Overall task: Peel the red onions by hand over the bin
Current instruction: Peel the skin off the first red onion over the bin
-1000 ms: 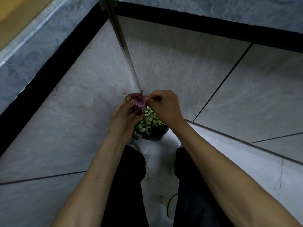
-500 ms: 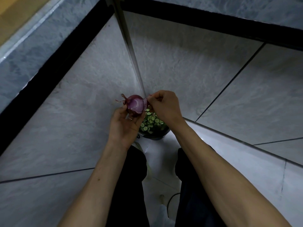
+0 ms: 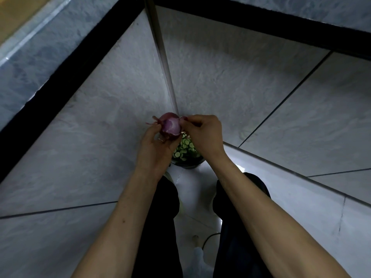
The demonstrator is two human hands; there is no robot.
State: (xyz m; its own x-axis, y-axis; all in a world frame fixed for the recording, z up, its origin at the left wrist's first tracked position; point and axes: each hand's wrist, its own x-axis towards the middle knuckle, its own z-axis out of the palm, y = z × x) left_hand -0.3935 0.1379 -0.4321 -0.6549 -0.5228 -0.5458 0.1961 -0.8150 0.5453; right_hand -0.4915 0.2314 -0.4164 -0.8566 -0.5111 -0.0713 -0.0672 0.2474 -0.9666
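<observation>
One red onion (image 3: 170,126), held from below by left hand (image 3: 155,151); right hand (image 3: 204,135) pinches its skin. One bin (image 3: 187,155) beneath, cucumber slices (image 3: 183,148) inside.

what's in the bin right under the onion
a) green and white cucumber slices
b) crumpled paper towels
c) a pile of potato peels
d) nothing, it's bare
a: below the red onion, held by the left hand while the right hand pinches its skin, the dark bin shows round green-rimmed, pale-centred cucumber slices.
</observation>
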